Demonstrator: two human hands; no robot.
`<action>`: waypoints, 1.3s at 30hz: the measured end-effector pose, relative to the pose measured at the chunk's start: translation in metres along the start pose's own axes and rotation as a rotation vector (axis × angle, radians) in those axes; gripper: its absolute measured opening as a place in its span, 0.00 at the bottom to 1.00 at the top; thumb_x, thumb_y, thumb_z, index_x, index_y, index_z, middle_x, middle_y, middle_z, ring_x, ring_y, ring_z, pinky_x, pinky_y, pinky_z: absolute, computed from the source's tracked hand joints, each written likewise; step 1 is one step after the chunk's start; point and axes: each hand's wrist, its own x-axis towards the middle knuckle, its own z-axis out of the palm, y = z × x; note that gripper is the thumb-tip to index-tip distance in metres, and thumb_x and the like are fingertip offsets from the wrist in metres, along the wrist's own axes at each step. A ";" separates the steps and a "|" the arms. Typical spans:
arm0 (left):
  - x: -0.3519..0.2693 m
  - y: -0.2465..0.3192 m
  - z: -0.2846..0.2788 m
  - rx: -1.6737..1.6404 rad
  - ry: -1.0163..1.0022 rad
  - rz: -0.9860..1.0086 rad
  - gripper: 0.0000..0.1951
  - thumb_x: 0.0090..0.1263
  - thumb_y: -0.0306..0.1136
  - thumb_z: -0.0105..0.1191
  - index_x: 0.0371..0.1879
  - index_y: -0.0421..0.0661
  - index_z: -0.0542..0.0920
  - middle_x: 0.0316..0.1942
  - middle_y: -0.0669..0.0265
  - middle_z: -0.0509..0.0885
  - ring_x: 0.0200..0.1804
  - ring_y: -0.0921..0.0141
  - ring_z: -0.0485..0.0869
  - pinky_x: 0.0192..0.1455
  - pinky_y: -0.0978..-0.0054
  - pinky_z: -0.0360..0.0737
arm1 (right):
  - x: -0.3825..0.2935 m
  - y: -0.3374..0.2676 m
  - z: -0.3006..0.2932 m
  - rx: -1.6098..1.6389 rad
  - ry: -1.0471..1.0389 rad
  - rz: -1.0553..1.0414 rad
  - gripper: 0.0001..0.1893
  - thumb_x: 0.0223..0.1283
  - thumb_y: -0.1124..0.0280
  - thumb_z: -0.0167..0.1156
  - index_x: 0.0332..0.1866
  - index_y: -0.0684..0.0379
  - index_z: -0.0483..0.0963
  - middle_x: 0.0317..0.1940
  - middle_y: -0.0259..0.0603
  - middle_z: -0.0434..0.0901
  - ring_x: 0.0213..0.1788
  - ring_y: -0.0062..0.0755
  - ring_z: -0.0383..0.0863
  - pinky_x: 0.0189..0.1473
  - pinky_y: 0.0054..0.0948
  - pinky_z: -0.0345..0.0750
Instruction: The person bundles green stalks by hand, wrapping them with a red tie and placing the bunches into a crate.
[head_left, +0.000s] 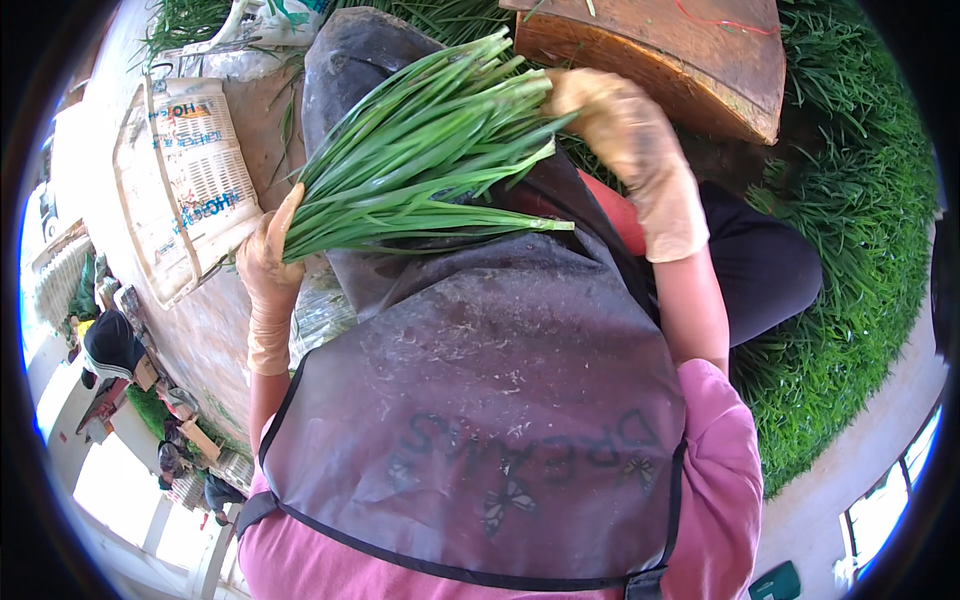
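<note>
A bundle of long green leafy stalks, like Chinese chives, (420, 150) lies across my lap, its pale cut ends towards the upper right. My left hand (274, 251), in a tan rubber glove, grips the leafy end with the thumb on top. At the pale ends is my right hand (600, 112), in a similar glove with dirt on it; it is blurred, its fingers are bent and partly hidden, and whether it grips any stalks cannot be told. A grimy translucent apron (480, 360) covers my front and lap, below the bundle.
A wooden block or box (652, 60) stands beyond my right hand. Heaped green stalks (847, 300) curve along the right side. A printed white sack (199, 180) lies on the floor at left, near clear plastic (322, 311). Several people sit farther off at lower left.
</note>
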 end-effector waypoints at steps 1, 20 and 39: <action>0.000 -0.001 0.000 -0.032 0.004 -0.010 0.31 0.53 0.19 0.49 0.60 0.55 0.79 0.39 0.63 0.85 0.34 0.60 0.82 0.39 0.67 0.78 | -0.005 -0.011 -0.013 0.197 -0.016 -0.124 0.11 0.66 0.64 0.59 0.37 0.61 0.81 0.48 0.44 0.82 0.48 0.31 0.77 0.58 0.31 0.69; -0.001 0.006 0.001 -0.095 -0.061 -0.061 0.21 0.65 0.30 0.57 0.58 0.42 0.79 0.53 0.59 0.85 0.49 0.58 0.85 0.53 0.69 0.79 | 0.020 0.013 0.042 -0.421 0.231 0.129 0.34 0.48 0.62 0.76 0.57 0.66 0.66 0.44 0.43 0.80 0.48 0.27 0.79 0.53 0.26 0.75; 0.000 0.006 0.002 -0.349 -0.091 -0.132 0.21 0.68 0.27 0.51 0.61 0.40 0.75 0.59 0.58 0.81 0.60 0.62 0.80 0.64 0.70 0.73 | -0.005 0.006 -0.023 -0.871 0.240 0.115 0.36 0.60 0.48 0.62 0.62 0.69 0.67 0.47 0.53 0.84 0.58 0.48 0.80 0.60 0.40 0.75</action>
